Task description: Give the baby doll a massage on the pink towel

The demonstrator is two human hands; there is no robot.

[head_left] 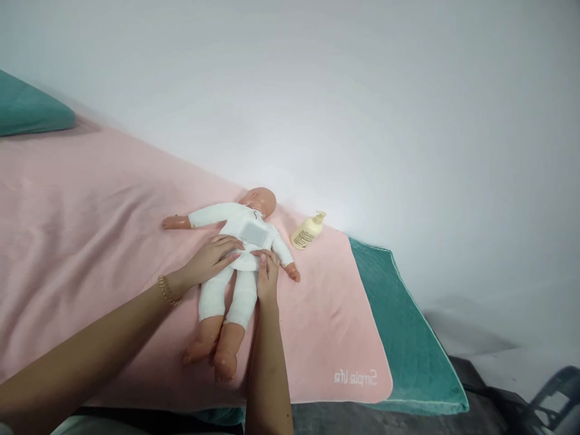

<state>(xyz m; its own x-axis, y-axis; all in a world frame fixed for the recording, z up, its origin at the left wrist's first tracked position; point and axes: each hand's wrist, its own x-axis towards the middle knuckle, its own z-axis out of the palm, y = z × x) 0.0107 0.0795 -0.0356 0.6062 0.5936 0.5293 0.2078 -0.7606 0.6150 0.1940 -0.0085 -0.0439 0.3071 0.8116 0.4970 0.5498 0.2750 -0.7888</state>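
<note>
We have the doll point(247, 262) lying on its back on the pink blanket point(326, 308), its head toward the wall point(362, 121) and its feet toward us. Our left hand point(212, 258) is spread fairly flat, fingers stretched out over one side of the doll's waist. Our right hand point(267, 269) rests at the other side with its fingers bent inward; we cannot tell whether it pinches the white cloth or only touches it. Both hands are just below the grey patch point(254, 234) on the chest, fingertips near each other but apart.

The step in hand looks to us like pressing or straightening the cloth at the belly. From here, a next move seems to call for light, even contact on both sides, so that the body does not slide. The pump bottle point(307, 233) is near the doll's arm, untouched.
</note>
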